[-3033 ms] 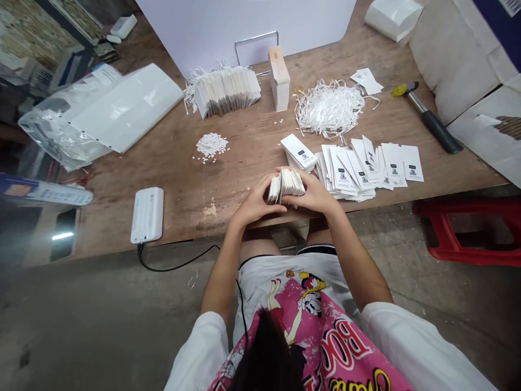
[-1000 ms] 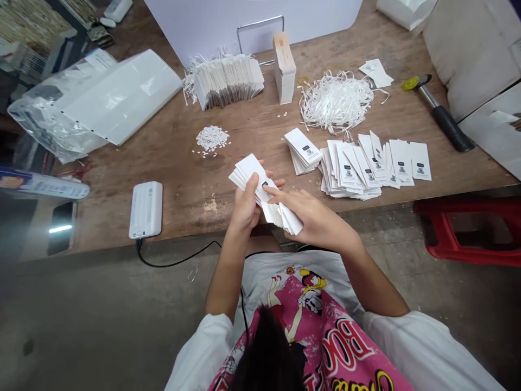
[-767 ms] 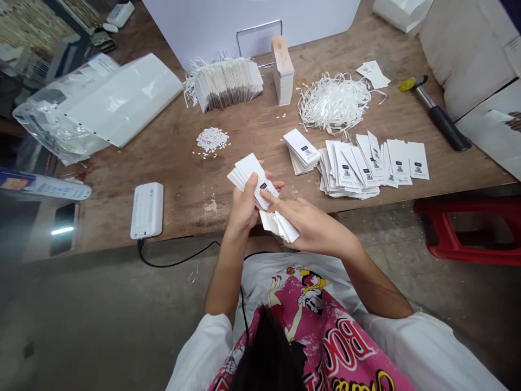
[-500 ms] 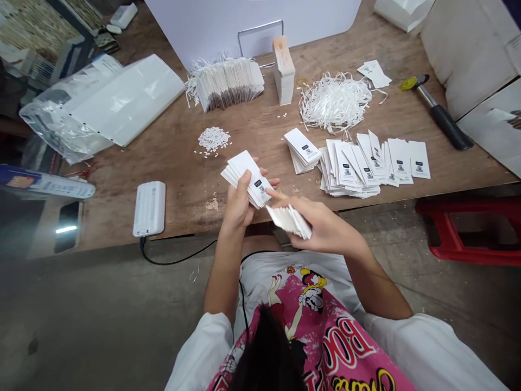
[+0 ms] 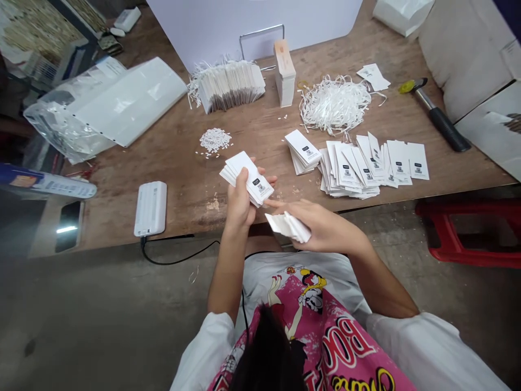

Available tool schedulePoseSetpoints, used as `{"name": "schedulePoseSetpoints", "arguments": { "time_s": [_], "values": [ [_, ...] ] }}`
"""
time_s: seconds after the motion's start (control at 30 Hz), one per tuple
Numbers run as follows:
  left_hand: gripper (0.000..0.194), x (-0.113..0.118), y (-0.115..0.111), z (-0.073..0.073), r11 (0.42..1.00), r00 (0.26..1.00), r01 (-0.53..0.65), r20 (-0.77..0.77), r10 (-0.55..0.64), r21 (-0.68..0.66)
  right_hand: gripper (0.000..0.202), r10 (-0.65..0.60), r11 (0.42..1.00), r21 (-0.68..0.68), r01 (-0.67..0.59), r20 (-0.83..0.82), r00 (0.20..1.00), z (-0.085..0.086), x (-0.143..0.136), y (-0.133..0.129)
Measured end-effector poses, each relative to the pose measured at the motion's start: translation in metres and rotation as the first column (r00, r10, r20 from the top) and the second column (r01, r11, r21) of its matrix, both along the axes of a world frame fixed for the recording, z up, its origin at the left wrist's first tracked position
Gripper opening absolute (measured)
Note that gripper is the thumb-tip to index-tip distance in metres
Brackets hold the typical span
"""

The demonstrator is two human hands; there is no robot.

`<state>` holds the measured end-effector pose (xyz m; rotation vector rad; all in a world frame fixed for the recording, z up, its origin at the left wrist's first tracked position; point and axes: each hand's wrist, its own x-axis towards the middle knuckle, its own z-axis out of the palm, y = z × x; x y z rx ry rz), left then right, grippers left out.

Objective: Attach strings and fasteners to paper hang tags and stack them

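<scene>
My left hand (image 5: 241, 202) grips a fanned stack of white printed tags (image 5: 249, 176), its thumb pressed on top. Black print shows near the lower end of the top tag. Close beside it, my right hand (image 5: 321, 225) is closed around another bunch of white tags (image 5: 290, 226), with a finger stretched toward the left stack's lower edge. Whether that fingertip touches the stack I cannot tell. On the table to the right lie a small pile of tags (image 5: 302, 149) and a larger spread of tags (image 5: 354, 168).
Behind are a row of strung tags (image 5: 231, 87), an upright card stack (image 5: 285, 76), a heap of white strings (image 5: 336, 106) and small white bits (image 5: 215, 140). A hammer (image 5: 442, 119) lies right; a power bank (image 5: 150, 209) and plastic bag (image 5: 130, 103) left. A red stool (image 5: 442, 252) stands below.
My right hand's finger has moved slightly down from the printed face of the left stack to its lower edge. The bunch in my right hand has tilted a little. Both hands keep their tags.
</scene>
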<state>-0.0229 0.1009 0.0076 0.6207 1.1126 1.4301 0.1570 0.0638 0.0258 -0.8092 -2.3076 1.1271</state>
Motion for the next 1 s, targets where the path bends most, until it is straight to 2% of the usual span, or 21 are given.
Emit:
{"name": "schedulePoseSetpoints", "arguments": {
  "time_s": [0.07, 0.1, 0.17, 0.23, 0.27, 0.4, 0.47, 0.57, 0.7, 0.8, 0.9, 1.0],
  "values": [
    [0.039, -0.002, 0.002, -0.006, 0.999, 1.000, -0.012, -0.016, 0.012, 0.045, 0.052, -0.126, 0.976, -0.200, 0.088, -0.191, 0.973, -0.007, 0.003, 0.006],
    [0.041, -0.002, 0.003, -0.010, 0.998, 1.000, 0.005, -0.023, -0.004, 0.067, 0.048, -0.233, 0.941, -0.308, 0.141, -0.289, 0.928, -0.012, 0.002, 0.011],
    [0.045, -0.001, 0.003, -0.021, 0.992, 0.996, 0.071, -0.054, -0.066, 0.106, 0.046, -0.438, 0.859, -0.459, 0.226, -0.429, 0.790, -0.023, -0.004, 0.026],
    [0.047, 0.002, 0.002, -0.033, 0.975, 0.981, 0.169, -0.121, -0.152, 0.147, 0.049, -0.546, 0.816, -0.490, 0.308, -0.475, 0.691, -0.034, -0.014, 0.043],
    [0.047, 0.004, 0.002, -0.038, 0.958, 0.965, 0.227, -0.173, -0.197, 0.174, 0.050, -0.565, 0.811, -0.468, 0.351, -0.473, 0.676, -0.039, -0.018, 0.050],
    [0.059, 0.008, 0.004, -0.051, 0.879, 0.868, 0.403, -0.411, -0.278, 0.256, 0.058, -0.553, 0.832, -0.308, 0.461, -0.403, 0.729, -0.052, -0.028, 0.067],
    [0.069, 0.007, 0.006, -0.053, 0.856, 0.839, 0.448, -0.453, -0.302, 0.259, 0.062, -0.547, 0.835, -0.300, 0.461, -0.371, 0.750, -0.056, -0.028, 0.069],
    [0.075, 0.007, 0.011, -0.054, 0.868, 0.835, 0.452, -0.439, -0.332, 0.205, 0.066, -0.526, 0.844, -0.316, 0.433, -0.333, 0.783, -0.061, -0.026, 0.071],
    [0.060, 0.004, 0.018, -0.051, 0.901, 0.835, 0.415, -0.445, -0.323, 0.126, 0.064, -0.540, 0.837, -0.281, 0.469, -0.290, 0.790, -0.061, -0.025, 0.074],
    [0.059, -0.003, 0.020, -0.048, 0.878, 0.789, 0.453, -0.528, -0.313, 0.156, 0.067, -0.526, 0.850, -0.227, 0.475, -0.327, 0.785, -0.060, -0.025, 0.075],
    [0.063, -0.011, 0.019, -0.048, 0.860, 0.753, 0.473, -0.596, -0.280, 0.192, 0.073, -0.446, 0.895, -0.168, 0.413, -0.344, 0.826, -0.062, -0.022, 0.075],
    [0.064, -0.013, 0.017, -0.052, 0.837, 0.715, 0.509, -0.639, -0.283, 0.199, 0.073, -0.388, 0.920, -0.187, 0.344, -0.332, 0.860, -0.067, -0.019, 0.074]
  ]
}}
